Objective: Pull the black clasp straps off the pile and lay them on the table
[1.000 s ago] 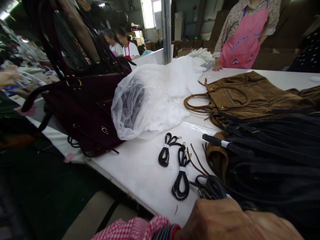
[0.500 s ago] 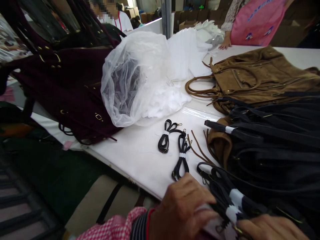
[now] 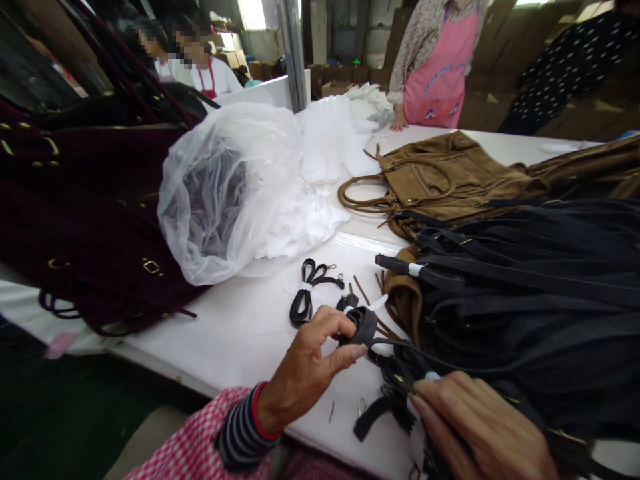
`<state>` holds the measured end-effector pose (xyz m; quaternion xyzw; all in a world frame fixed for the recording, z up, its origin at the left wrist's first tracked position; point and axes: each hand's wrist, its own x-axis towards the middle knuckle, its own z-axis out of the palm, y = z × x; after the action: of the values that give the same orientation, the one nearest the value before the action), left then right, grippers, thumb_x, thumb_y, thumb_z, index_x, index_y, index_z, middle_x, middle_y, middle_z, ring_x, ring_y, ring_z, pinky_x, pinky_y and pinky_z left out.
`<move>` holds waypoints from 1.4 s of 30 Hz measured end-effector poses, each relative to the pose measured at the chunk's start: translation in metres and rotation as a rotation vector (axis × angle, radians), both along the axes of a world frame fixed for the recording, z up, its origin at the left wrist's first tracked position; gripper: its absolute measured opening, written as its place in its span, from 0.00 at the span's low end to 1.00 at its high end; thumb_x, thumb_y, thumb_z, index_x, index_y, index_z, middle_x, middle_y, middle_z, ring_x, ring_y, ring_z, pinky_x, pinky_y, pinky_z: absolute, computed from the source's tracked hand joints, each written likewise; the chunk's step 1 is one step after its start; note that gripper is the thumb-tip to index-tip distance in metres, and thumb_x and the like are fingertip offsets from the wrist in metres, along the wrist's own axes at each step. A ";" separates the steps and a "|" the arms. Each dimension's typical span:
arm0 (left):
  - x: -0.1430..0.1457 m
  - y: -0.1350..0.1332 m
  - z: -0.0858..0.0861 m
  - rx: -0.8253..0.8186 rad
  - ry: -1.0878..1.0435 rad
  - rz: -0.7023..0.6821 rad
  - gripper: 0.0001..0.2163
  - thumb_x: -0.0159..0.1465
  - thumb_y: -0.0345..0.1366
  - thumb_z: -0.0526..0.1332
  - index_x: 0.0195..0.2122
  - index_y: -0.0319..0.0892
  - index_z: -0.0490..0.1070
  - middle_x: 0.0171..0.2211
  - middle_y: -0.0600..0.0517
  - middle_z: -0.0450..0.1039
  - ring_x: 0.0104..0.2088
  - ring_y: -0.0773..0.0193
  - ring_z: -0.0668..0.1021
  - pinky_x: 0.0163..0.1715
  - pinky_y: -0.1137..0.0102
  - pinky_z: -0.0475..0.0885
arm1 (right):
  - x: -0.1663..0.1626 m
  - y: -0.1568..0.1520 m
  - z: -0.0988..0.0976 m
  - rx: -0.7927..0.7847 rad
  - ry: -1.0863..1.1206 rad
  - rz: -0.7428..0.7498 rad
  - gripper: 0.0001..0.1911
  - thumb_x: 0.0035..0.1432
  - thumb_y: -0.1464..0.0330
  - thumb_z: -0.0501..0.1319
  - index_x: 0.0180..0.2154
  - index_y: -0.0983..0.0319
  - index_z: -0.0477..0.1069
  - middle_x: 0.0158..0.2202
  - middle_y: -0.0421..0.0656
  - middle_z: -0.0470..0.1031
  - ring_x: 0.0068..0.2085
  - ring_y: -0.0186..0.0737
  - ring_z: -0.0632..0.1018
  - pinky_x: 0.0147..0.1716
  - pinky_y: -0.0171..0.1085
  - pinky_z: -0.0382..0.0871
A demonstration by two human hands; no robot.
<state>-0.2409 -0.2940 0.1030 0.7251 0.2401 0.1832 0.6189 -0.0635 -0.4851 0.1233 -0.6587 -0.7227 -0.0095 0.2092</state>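
Note:
My left hand (image 3: 307, 363), in a checked sleeve with a striped cuff, is closed around a looped black strap (image 3: 365, 325) with a white paper band. At the lower right my right hand (image 3: 483, 427) pinches a black strap bundle (image 3: 395, 373) with metal clasps; its fingertips partly hide it. A loose strap end (image 3: 370, 420) hangs near the table's front edge. Just beyond my left hand, a coiled black strap (image 3: 302, 303) lies tied with a white band.
Black bags (image 3: 540, 280) lie piled at right, brown bags (image 3: 440, 170) behind them. A clear plastic bag (image 3: 200, 207) with white pieces sits mid-table. A dark maroon bag (image 3: 100, 220) stands at left. A person in a pink apron (image 3: 435, 87) stands across the table.
My left hand has moved away from my right, left and up, and now holds a looped strap. The view has shifted right. The second coiled strap no longer shows in its earlier place.

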 end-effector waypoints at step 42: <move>0.031 -0.069 -0.050 0.626 0.225 -0.034 0.05 0.67 0.27 0.59 0.42 0.42 0.70 0.39 0.48 0.71 0.41 0.52 0.71 0.39 0.57 0.72 | 0.009 0.008 0.004 0.091 0.383 -0.413 0.09 0.67 0.75 0.59 0.46 0.59 0.73 0.42 0.41 0.78 0.43 0.37 0.80 0.46 0.34 0.73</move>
<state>-0.2099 -0.3627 0.0534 0.8997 0.2267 0.1566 0.3386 -0.0550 -0.4767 0.1271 -0.7716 -0.5194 0.0401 0.3650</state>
